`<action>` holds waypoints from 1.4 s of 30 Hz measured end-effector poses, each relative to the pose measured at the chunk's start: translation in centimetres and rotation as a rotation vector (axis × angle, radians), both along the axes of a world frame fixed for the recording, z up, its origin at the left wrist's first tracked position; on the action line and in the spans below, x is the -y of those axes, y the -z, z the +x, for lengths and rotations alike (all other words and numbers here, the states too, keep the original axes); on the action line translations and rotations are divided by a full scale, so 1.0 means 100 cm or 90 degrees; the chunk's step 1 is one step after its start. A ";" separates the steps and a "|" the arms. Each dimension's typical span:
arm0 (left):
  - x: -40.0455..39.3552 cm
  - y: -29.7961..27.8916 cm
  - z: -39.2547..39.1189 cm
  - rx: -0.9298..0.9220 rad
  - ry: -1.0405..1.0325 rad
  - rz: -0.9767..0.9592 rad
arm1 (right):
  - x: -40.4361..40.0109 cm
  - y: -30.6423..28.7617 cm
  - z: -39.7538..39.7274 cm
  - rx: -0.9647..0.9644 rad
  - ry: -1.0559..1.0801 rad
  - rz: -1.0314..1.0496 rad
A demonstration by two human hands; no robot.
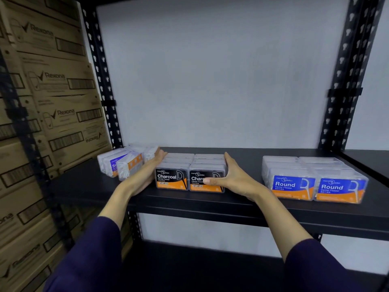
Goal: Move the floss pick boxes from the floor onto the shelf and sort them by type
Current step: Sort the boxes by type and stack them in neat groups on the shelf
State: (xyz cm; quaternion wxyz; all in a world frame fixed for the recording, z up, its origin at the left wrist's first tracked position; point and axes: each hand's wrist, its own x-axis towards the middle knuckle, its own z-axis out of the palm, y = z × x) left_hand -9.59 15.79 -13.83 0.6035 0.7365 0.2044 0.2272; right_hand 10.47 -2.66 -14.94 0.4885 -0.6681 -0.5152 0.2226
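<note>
On the black shelf [242,203], two rows of black-and-orange Charcoal floss pick boxes [172,178] stand side by side in the middle. My left hand [145,175] lies flat against the left side of that block, fingers straight. My right hand [231,178] presses flat against its right side, the thumb across the front label. Blue-and-orange Round floss pick boxes [315,182] stand in two rows to the right, apart from my hands. At the far left, several purple-labelled boxes [122,163] lie tilted and jumbled.
Stacked brown Rexona cartons [52,102] fill the left side beyond the black perforated upright [101,81]. A second upright [345,81] stands at the right. A grey wall backs the shelf. A lower shelf [210,268] sits below.
</note>
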 end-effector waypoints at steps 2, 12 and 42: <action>0.001 0.002 -0.002 -0.033 -0.027 0.072 | 0.000 -0.001 -0.002 0.029 0.004 -0.010; 0.004 0.003 0.002 -0.060 -0.052 0.201 | 0.000 0.002 -0.004 0.071 -0.025 -0.016; 0.007 -0.024 -0.007 0.136 -0.363 0.359 | -0.011 -0.045 -0.045 0.309 0.176 0.181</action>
